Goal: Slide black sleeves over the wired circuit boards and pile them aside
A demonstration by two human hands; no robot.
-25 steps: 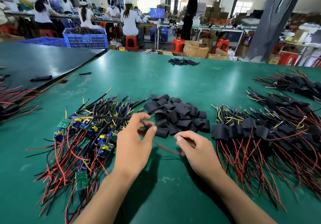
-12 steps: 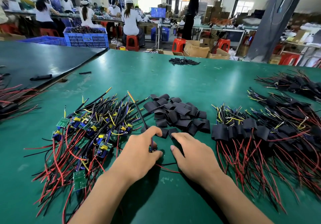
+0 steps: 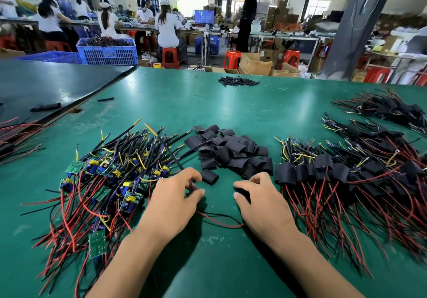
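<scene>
A heap of bare green circuit boards (image 3: pixel 106 182) with red, black and yellow wires lies at the left of the green table (image 3: pixel 231 103). Loose black sleeves (image 3: pixel 228 152) are piled in the middle. Sleeved boards (image 3: pixel 342 175) lie piled at the right. My left hand (image 3: pixel 175 200) pinches one wired board's wires between thumb and fingers; the board itself is hidden under the hand, and its red and black leads (image 3: pixel 219 221) trail rightwards. My right hand (image 3: pixel 261 200) curls its thumb and fingers round a black sleeve (image 3: pixel 242 192), right of the left hand.
A further pile of sleeved boards (image 3: pixel 388 109) lies at the far right. A small heap of black tubing (image 3: pixel 238 81) sits near the table's far edge. A dark table (image 3: pixel 46 82) adjoins at the left. People work at benches behind, by blue crates (image 3: pixel 108 52).
My left hand pulled one wired board out of the left heap and down toward me. My right hand shifted right and took hold of a black sleeve.
</scene>
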